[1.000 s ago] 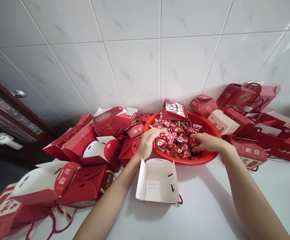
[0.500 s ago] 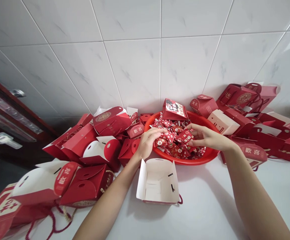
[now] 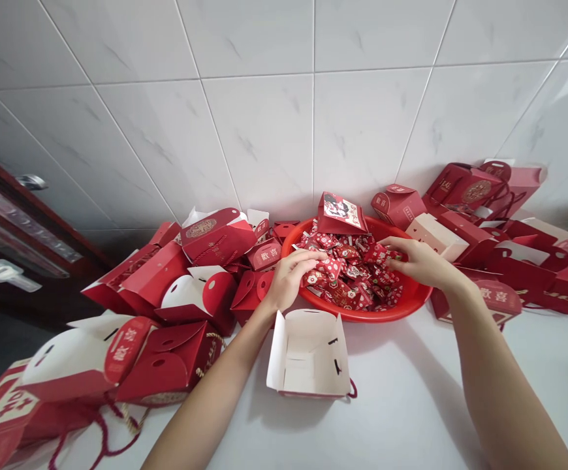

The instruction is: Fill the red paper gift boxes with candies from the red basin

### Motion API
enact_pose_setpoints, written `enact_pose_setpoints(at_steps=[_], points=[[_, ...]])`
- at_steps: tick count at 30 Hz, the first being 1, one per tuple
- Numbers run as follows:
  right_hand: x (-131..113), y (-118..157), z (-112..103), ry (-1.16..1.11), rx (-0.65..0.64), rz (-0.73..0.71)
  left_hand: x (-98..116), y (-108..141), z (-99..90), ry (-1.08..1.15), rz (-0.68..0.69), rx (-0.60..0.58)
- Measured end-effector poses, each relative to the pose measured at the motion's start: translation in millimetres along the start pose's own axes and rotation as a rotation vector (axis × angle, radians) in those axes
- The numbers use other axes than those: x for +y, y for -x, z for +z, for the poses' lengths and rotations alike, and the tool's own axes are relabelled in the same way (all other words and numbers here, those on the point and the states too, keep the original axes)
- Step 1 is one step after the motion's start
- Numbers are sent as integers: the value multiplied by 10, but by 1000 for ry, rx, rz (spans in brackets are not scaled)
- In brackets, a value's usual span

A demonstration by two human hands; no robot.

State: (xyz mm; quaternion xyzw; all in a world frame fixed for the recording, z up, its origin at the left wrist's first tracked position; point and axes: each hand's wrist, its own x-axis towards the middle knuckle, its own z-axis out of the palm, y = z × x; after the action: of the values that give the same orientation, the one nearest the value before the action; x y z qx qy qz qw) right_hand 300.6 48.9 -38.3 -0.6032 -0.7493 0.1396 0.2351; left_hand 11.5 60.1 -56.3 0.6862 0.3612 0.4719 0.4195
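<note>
From my end, I have both hands at the red plastic basin [image 3: 414, 308], and the wrapped candies [image 3: 350, 290] heap up between my palms. My left hand [image 3: 291, 277] comes over the near-left rim, fingers bent down on a dotted candy [image 3: 330, 267]; I can't tell whether it grips or merely rests. My right hand [image 3: 409, 256] reaches in from the other side, thumb and fingers parted around the edge of a red packet; whether they are pinching it, I can't tell either.

To pick cleanly here, I'd press the right pads onto the plump middle of a wrapper, since a crimped end would probably slip or tear. A straight lift should disturb the heap less than raking sideways. The left fingers are best kept firm but light, as crushing seems likely with a tight squeeze.

Beyond and between my hands, the illustrated gift box [image 3: 341, 212] looks easy to knock, so I'd keep my knuckles low. The open white-lined box [image 3: 307, 365] lies on my side of the left hand, just right of that forearm; I'd swing the elbow clear of its raised flap.
</note>
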Motion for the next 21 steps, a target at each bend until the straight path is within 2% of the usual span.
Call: enact_pose_setpoints(at_steps=[2,5,7,9,14,18,21], points=[[100,-42,46,171,91,64,-9,-2,-3,-1,5,-2],[101,-84,106,208,128,52,-17,-7,-7,0,16,-12],[12,-96,132,204,74,12,-18,-9,-8,0,15,-17],[-96,-99,155,188,-36,-1,-18,-10,-9,2,12,-14],[-211,-88,229,148,-327,65,-31,-13,-9,20,18,-15],[-186,-72,267,165,-404,129,-36,-11,-8,16,21,-22],[-169,-68,248,179,-399,143,-32,-9,-7,9,25,-21]])
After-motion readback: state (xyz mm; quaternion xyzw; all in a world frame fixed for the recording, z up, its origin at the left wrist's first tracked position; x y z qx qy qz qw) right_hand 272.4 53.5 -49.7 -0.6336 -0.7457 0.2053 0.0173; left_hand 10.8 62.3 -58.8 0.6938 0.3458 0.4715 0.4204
